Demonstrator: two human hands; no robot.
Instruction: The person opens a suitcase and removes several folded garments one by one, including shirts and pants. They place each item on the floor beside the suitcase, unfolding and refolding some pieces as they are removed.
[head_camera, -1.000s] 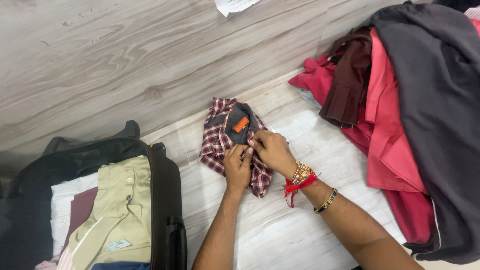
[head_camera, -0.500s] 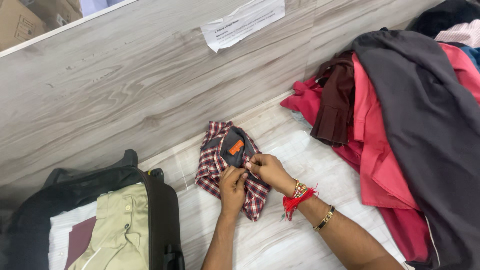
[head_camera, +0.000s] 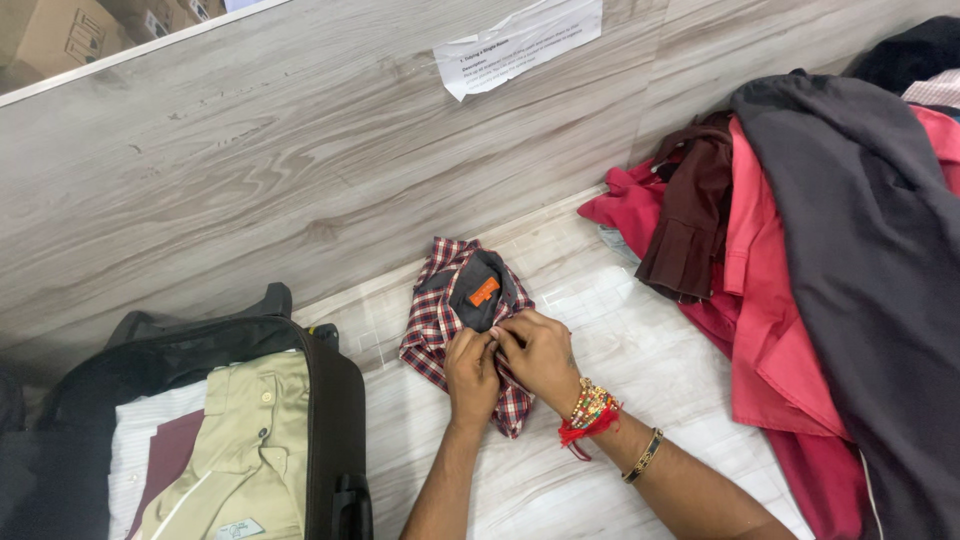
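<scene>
Both hands pinch plaid shirt | left hand | right hand

**Obscured and cropped areas**

The left hand and right hand cover the front of the plaid shirt; what the fingertips pinch cannot be made out. The suitcase is cut off at the left and bottom edges. The clothes pile runs past the right edge. The print on the paper notice is too small to tell.
</scene>
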